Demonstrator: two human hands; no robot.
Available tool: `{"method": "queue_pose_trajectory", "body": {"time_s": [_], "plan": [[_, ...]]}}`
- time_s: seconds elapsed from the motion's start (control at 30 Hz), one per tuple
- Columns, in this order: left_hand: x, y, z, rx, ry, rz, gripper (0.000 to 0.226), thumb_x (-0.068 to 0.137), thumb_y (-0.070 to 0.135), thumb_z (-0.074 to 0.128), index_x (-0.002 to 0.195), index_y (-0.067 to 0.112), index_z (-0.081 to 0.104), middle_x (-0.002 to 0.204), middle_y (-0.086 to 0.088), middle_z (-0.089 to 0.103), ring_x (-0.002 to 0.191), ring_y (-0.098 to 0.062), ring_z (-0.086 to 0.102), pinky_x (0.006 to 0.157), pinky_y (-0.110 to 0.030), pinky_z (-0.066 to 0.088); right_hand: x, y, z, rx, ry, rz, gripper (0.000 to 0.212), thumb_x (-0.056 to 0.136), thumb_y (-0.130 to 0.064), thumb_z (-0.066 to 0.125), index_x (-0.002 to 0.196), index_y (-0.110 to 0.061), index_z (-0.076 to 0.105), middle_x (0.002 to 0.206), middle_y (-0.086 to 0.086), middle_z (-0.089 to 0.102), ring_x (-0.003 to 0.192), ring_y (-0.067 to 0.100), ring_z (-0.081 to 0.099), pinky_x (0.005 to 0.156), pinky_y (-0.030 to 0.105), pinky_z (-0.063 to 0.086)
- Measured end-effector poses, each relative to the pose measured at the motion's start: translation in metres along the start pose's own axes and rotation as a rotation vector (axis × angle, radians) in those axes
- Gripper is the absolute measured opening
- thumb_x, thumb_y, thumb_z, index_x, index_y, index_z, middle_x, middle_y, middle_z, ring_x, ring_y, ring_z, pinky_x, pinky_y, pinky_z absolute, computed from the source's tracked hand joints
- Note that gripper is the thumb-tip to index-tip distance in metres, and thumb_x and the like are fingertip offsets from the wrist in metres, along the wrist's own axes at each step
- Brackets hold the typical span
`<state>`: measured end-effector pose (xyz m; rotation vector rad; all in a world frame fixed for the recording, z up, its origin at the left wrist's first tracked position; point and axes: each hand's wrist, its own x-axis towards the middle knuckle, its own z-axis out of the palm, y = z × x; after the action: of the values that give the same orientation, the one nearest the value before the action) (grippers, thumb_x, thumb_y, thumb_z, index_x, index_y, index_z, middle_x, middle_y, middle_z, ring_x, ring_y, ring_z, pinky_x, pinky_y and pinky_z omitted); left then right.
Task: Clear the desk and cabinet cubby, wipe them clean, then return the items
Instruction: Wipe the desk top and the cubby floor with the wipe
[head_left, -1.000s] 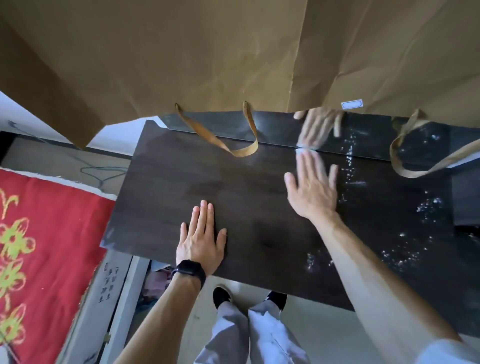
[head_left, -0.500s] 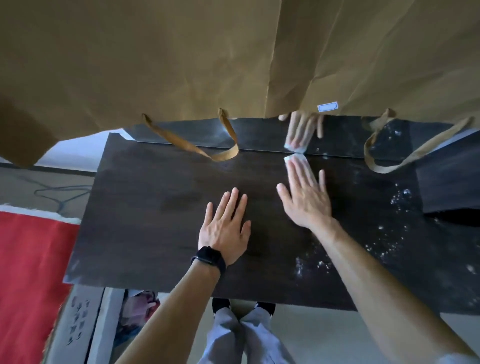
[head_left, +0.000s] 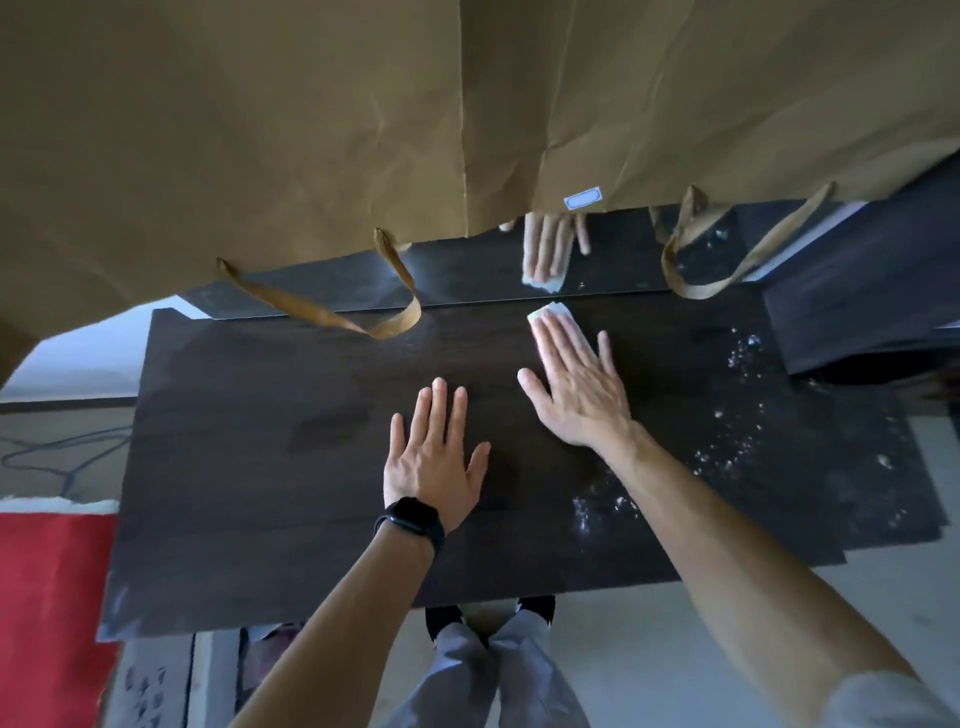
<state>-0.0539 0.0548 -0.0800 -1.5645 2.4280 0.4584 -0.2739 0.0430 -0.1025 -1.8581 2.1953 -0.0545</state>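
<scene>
A red cloth (head_left: 47, 597) is at the lower left. The dark desk (head_left: 260, 493) fills the middle. The left hand (head_left: 436, 462) lies flat on it, fingers straight. The right hand (head_left: 582, 395), fingers straight too, presses a white wipe (head_left: 550, 314) near the desk's back edge. White specks (head_left: 727, 452) dot the right side.

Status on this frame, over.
Left hand flat on desk. Right hand pressing white wipe near back edge. White specks unwiped at right; paper bags overhang rear.

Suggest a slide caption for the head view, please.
Right hand presses a white wipe onto the dark desk; left hand rests flat.
</scene>
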Motion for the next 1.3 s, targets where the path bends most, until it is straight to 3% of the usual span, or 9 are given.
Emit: {"method": "queue_pose_trajectory", "body": {"time_s": [0.1, 0.2, 0.27, 0.37, 0.47, 0.77, 0.93, 1.1, 1.3], "plan": [[0.002, 0.002, 0.0, 0.018, 0.001, 0.012, 0.071, 0.102, 0.055, 0.017, 0.157, 0.02, -0.009, 0.165, -0.005, -0.012, 0.152, -0.022, -0.008, 0.123, -0.045, 0.004, -0.004, 0.069, -0.013, 0.03, 0.113, 0.43, 0.075, 0.097, -0.059, 0.013, 0.159, -0.017, 0.005, 0.168, 0.0, 0.001, 0.154, 0.013, -0.006, 0.122, 0.058, 0.004], [0.003, 0.0, 0.006, 0.024, 0.014, 0.038, 0.07, 0.101, 0.055, 0.015, 0.157, 0.02, -0.008, 0.165, -0.005, -0.011, 0.153, -0.023, -0.007, 0.123, -0.046, 0.006, -0.004, 0.091, -0.023, 0.085, 0.071, 0.623, 0.081, 0.095, -0.062, 0.008, 0.158, -0.012, 0.007, 0.168, 0.004, 0.003, 0.154, 0.017, -0.005, 0.121, 0.061, 0.005], [0.002, -0.005, 0.012, 0.016, 0.059, 0.047, 0.07, 0.1, 0.056, 0.015, 0.158, 0.019, 0.001, 0.166, -0.006, -0.003, 0.153, -0.023, 0.0, 0.122, -0.047, 0.012, -0.001, 0.062, -0.017, 0.087, 0.115, 0.568, 0.083, 0.095, -0.063, 0.012, 0.158, -0.011, 0.009, 0.167, 0.005, 0.006, 0.154, 0.02, -0.002, 0.121, 0.061, 0.004], [0.004, -0.008, 0.021, -0.033, 0.134, 0.039, 0.07, 0.098, 0.056, 0.021, 0.158, 0.019, 0.016, 0.165, -0.005, 0.009, 0.152, -0.022, 0.008, 0.121, -0.048, 0.018, 0.006, -0.001, -0.002, 0.038, 0.107, 0.236, 0.078, 0.097, -0.061, 0.02, 0.159, -0.015, 0.008, 0.168, 0.002, 0.004, 0.154, 0.018, -0.002, 0.121, 0.055, -0.001], [0.003, -0.008, 0.029, -0.041, 0.165, 0.028, 0.069, 0.099, 0.056, 0.022, 0.158, 0.022, 0.012, 0.166, -0.002, 0.004, 0.153, -0.018, 0.001, 0.122, -0.047, 0.012, 0.013, -0.015, 0.002, 0.025, 0.062, 0.01, 0.073, 0.099, -0.057, 0.022, 0.159, -0.02, 0.005, 0.168, -0.003, 0.001, 0.154, 0.013, -0.005, 0.123, 0.056, 0.003], [0.002, -0.007, 0.029, 0.017, 0.124, -0.003, 0.071, 0.098, 0.057, 0.013, 0.158, 0.023, 0.001, 0.166, 0.0, -0.006, 0.152, -0.018, -0.004, 0.123, -0.047, 0.01, -0.004, 0.136, -0.027, 0.154, 0.122, 0.735, 0.082, 0.098, -0.059, 0.013, 0.157, -0.003, 0.0, 0.167, 0.013, -0.006, 0.153, 0.023, -0.009, 0.123, 0.052, 0.0], [0.002, -0.003, 0.023, 0.034, 0.116, -0.023, 0.071, 0.097, 0.057, 0.011, 0.159, 0.023, 0.003, 0.166, -0.001, -0.003, 0.153, -0.019, 0.0, 0.122, -0.048, 0.013, -0.057, 0.098, -0.008, 0.21, 0.142, 0.943, 0.087, 0.098, -0.059, 0.019, 0.155, 0.004, 0.001, 0.165, 0.02, -0.005, 0.153, 0.03, -0.009, 0.123, 0.052, 0.005], [0.0, -0.001, 0.024, 0.032, 0.12, -0.033, 0.07, 0.098, 0.056, 0.014, 0.159, 0.022, 0.006, 0.166, 0.0, -0.002, 0.153, -0.02, 0.002, 0.122, -0.049, 0.016, -0.089, 0.082, -0.003, 0.165, 0.097, 0.81, 0.09, 0.097, -0.061, 0.02, 0.155, 0.003, -0.005, 0.165, 0.021, -0.009, 0.152, 0.029, -0.015, 0.123, 0.053, 0.004], [0.001, 0.002, 0.025, 0.036, 0.149, -0.053, 0.069, 0.098, 0.055, 0.019, 0.158, 0.023, 0.009, 0.166, 0.0, 0.002, 0.152, -0.02, 0.008, 0.121, -0.05, 0.017, 0.001, 0.148, -0.043, 0.041, 0.088, 0.654, 0.089, 0.096, -0.063, 0.017, 0.156, 0.003, 0.005, 0.166, 0.018, 0.002, 0.154, 0.027, -0.002, 0.124, 0.048, 0.004]]}}
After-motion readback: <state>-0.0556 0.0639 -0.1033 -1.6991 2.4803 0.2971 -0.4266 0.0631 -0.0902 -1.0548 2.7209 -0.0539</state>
